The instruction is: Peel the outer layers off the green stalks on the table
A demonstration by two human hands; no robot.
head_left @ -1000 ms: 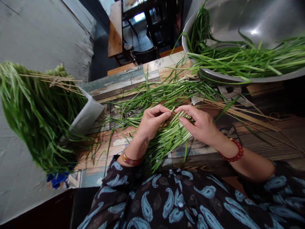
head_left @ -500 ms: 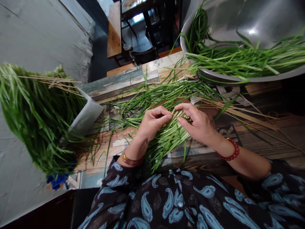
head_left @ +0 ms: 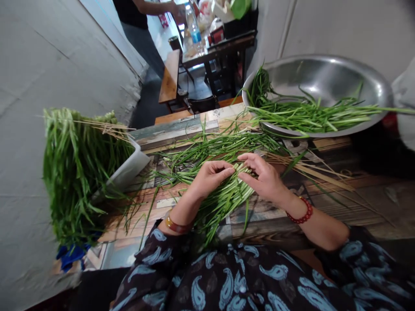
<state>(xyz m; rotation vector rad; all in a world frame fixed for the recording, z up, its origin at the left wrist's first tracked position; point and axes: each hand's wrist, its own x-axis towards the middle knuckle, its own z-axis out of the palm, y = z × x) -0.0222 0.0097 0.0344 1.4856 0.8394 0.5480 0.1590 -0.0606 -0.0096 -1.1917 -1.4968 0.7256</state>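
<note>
A bundle of garlic chives (head_left: 220,203) lies on the table in front of me, pale stem ends together and leaves fanning toward my body. My left hand (head_left: 212,177) is closed, thumb and forefinger pinching at the stem ends. My right hand (head_left: 262,177) curls around those same pale ends from the right, thumb against the stems and forefinger over the top. Whether a skewer runs through the stems cannot be made out. Thin bamboo skewers (head_left: 311,172) lie just right of my right hand. More loose chives (head_left: 223,144) are spread beyond both hands.
A metal basin (head_left: 350,65) with chives stands at the back right. On the left, skewered chives (head_left: 78,168) hang over a white container (head_left: 129,168). Farther off are a bench (head_left: 170,77), a cluttered table with a water bottle (head_left: 193,30), and a standing person (head_left: 142,34).
The camera view has tilted up, bringing the person and the cluttered far table into sight. Both hands stay at the stem ends, with only small finger movement.
</note>
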